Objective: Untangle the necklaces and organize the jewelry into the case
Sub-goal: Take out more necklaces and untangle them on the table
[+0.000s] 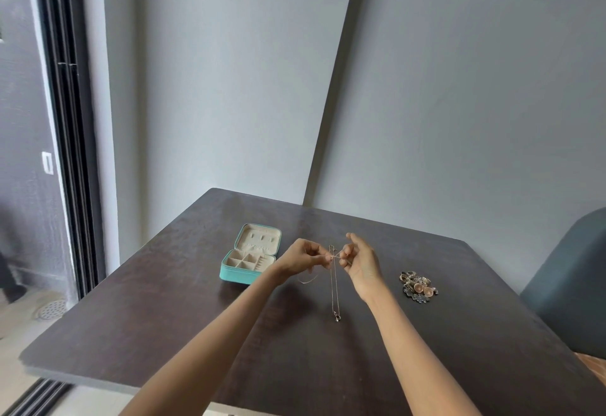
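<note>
- Jewelry case (pixel 251 259) lies open on the dark surface (pixel 164 310), far left of the action, lid tipped back, compartments look unfilled. Risk: it sits near the left forearm; a wide elbow swing could nudge it or flip the lid shut.
- Left hand (pixel 300 256) is raised above the surface, grip closed to a fingertip pinch on a thin chain; a loose end curls out below the wrist. Risk: that trailing end could snag on the other strand and re-knot.
- Necklaces (pixel 333 279) are between the two hands: the tangle is at the pinch point, one long strand hanging straight down with its pendant end touching or just over the surface, can't tell which. Risk: pulling the hands apart too hard would likely tighten the knot or snap a fine link; the chain is too thin to see how the strands cross.
- Right hand (pixel 360 261) has thumb and forefinger pinched on the chain, other fingers spread loose. Risk: a slip here drops the strand and the tangle falls back together.
- Pile of rings and earrings (pixel 418 286) is on the surface, right of the right wrist, well apart from the case. Risk: a dropped chain or a wrist sweep could scatter the small pieces toward the edge, or the chain could catch in them.
</note>
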Action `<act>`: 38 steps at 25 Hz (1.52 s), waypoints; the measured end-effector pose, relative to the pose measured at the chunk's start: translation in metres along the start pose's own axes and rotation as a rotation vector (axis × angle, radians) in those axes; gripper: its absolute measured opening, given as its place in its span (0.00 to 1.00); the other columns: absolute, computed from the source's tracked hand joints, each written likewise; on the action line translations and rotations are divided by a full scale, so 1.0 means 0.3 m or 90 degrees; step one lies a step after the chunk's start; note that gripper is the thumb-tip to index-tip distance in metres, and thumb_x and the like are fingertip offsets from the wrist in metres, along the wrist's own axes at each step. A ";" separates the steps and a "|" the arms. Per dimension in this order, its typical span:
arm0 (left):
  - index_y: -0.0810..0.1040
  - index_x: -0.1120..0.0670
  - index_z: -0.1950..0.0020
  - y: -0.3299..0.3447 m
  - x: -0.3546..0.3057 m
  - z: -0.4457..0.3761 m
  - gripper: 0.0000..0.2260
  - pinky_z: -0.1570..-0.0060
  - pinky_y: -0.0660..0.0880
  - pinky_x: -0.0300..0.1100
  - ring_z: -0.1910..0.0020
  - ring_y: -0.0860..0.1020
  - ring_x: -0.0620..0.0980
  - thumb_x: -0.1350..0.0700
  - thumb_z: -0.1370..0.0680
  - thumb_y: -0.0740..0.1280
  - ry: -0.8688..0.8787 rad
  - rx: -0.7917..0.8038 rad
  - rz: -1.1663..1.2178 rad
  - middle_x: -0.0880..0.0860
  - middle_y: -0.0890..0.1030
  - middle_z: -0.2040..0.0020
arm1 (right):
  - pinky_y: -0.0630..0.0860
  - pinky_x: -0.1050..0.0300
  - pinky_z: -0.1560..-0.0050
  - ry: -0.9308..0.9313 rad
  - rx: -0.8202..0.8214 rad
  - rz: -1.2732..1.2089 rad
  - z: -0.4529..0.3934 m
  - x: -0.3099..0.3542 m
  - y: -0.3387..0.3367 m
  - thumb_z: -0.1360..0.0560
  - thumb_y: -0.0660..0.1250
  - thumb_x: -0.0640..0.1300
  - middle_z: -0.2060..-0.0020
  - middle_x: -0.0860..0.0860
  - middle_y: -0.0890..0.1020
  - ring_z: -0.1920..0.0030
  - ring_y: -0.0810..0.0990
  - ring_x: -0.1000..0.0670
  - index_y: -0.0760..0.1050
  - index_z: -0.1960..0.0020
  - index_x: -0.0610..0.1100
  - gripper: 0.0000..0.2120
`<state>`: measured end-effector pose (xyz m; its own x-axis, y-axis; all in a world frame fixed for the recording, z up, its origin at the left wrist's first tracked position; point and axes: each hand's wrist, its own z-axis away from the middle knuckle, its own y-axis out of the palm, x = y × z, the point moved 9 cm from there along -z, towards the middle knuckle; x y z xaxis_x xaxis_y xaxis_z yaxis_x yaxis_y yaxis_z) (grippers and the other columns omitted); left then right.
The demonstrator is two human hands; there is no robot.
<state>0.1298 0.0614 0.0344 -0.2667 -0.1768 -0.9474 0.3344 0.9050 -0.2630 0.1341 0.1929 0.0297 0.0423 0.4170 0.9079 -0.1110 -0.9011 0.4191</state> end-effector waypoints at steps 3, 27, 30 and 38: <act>0.80 0.56 0.58 -0.001 -0.012 -0.001 0.06 0.71 0.69 0.31 0.67 0.77 0.38 0.63 0.24 0.67 -0.016 -0.004 -0.003 0.45 0.82 0.67 | 0.64 0.61 0.68 -0.025 -0.007 0.084 -0.008 0.004 -0.021 0.21 0.59 0.44 0.78 0.52 0.71 0.74 0.69 0.54 0.73 0.56 0.43 0.08; 0.83 0.61 0.54 -0.016 0.005 -0.006 0.06 0.70 0.67 0.28 0.73 0.71 0.37 0.58 0.26 0.71 -0.062 -0.097 -0.006 0.41 0.76 0.75 | 0.66 0.57 0.61 -0.166 0.051 0.636 -0.079 0.009 -0.020 0.27 0.67 0.44 0.69 0.52 0.76 0.64 0.71 0.55 0.81 0.63 0.44 0.08; 0.82 0.62 0.53 -0.011 0.004 -0.006 0.05 0.76 0.64 0.26 0.73 0.69 0.40 0.60 0.25 0.69 -0.074 -0.110 -0.012 0.40 0.74 0.79 | 0.65 0.58 0.59 -0.249 0.051 0.689 -0.073 0.025 -0.004 0.27 0.68 0.42 0.66 0.54 0.76 0.59 0.71 0.54 0.82 0.63 0.44 0.07; 0.74 0.56 0.63 0.000 -0.008 0.014 0.09 0.79 0.64 0.28 0.81 0.70 0.37 0.65 0.24 0.65 -0.087 -0.115 0.048 0.53 0.77 0.67 | 0.72 0.55 0.45 -0.285 0.004 0.722 -0.061 0.035 0.003 0.26 0.67 0.43 0.53 0.52 0.74 0.45 0.72 0.52 0.80 0.60 0.47 0.06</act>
<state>0.1342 0.0602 0.0359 -0.1187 -0.1455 -0.9822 0.1780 0.9701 -0.1652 0.1163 0.1984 0.0395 0.2632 -0.6834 0.6810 -0.3018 -0.7288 -0.6147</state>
